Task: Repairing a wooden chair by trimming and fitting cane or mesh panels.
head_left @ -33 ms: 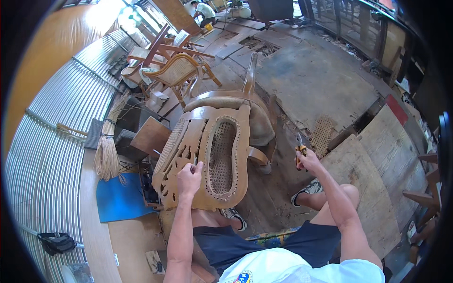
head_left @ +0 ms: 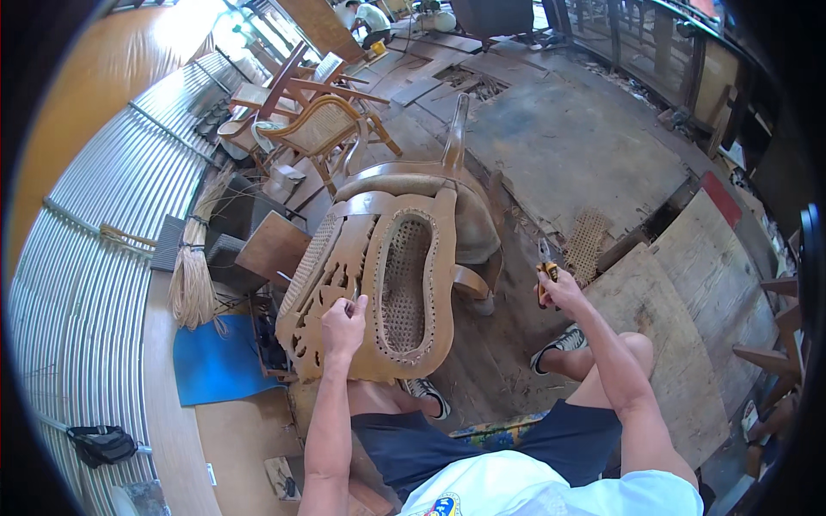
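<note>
A wooden chair (head_left: 440,327) lies tipped before me, its carved back toward my lap. A cane panel (head_left: 403,288) sits in the back's long oval opening, with a row of holes round the rim. My left hand (head_left: 342,328) rests at the carved openwork left of that panel, fingers curled in and thumb up. Whether it grips the wood or some small thing cannot be made out. Out to the right of the chair, my right hand (head_left: 566,294) holds pliers (head_left: 544,254) with yellow-and-black handles, metal jaws pointing up and away.
Stacked cane chairs (head_left: 318,129) stand at the far left. A bundle of cane strands (head_left: 191,288) hangs near a blue sheet (head_left: 219,361). Plywood boards (head_left: 658,344) and a loose cane piece (head_left: 588,242) lie right. A person (head_left: 374,21) crouches far off.
The pliers in my right hand have tilted, so their jaws show more upright. My left hand and the chair have barely shifted.
</note>
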A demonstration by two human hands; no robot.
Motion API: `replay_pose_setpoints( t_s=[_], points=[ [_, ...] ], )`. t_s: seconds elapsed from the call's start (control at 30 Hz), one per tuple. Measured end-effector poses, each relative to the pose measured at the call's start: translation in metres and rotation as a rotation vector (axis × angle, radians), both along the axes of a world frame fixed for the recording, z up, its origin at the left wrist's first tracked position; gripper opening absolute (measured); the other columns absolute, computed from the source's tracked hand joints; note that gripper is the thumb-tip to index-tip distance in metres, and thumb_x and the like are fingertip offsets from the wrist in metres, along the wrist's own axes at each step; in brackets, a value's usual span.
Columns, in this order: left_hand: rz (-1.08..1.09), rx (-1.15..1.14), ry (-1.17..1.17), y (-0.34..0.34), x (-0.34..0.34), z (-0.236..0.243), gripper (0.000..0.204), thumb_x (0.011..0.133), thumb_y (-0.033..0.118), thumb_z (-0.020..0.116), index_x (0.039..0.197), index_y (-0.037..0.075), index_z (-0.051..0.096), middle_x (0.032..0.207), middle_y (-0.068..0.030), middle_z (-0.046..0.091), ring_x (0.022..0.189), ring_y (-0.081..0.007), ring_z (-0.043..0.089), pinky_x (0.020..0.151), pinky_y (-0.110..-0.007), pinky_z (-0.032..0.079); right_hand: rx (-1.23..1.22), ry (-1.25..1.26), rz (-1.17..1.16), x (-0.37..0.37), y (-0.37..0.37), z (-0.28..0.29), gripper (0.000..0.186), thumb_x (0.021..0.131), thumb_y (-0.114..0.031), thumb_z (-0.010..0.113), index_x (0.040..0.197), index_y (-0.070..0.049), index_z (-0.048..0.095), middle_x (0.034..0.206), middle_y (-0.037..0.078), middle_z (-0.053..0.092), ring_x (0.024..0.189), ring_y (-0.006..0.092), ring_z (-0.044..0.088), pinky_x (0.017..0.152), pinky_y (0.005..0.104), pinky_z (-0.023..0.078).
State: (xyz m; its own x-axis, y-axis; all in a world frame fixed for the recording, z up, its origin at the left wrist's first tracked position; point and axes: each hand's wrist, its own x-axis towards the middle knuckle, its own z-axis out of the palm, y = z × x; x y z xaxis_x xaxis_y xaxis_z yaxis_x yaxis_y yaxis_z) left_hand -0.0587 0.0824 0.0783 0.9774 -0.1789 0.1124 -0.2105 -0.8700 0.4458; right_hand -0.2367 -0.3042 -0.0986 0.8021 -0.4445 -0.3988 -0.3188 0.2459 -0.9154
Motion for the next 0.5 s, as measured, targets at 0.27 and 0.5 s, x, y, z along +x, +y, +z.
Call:
replay_pose_setpoints(
  t_s=[0.27, 0.5],
  points=[
    [0.034, 0.121, -0.217, 0.027, 0.082, -0.043, 0.034, 0.093, 0.036, 0.064, 0.083, 0.004, 0.064, 0.081, -0.0260, 0.067, 0.082, -0.0472, 0.064, 0.069, -0.054, 0.049, 0.220, -0.100, -0.183, 0.028, 0.034, 0.080, 0.025, 0.102, -0.033, 0.056, 0.103, -0.009, 0.061, 0.078, 0.003, 0.067, 0.059, 0.0051, 0.056, 0.050, 0.0224, 0.041],
    [-0.087, 0.185, -0.255, 0.003, 0.127, -0.062, 0.027, 0.088, 0.032, 0.072, 0.082, 0.008, 0.059, 0.075, -0.0184, 0.068, 0.073, -0.0411, 0.067, 0.063, -0.051, 0.049, 0.502, -0.202, -0.310, 0.077, 0.079, 0.082, 0.027, 0.101, -0.036, 0.059, 0.107, -0.010, 0.056, 0.085, 0.004, 0.063, 0.069, 0.0158, 0.063, 0.059, 0.0318, 0.052]
  ],
)
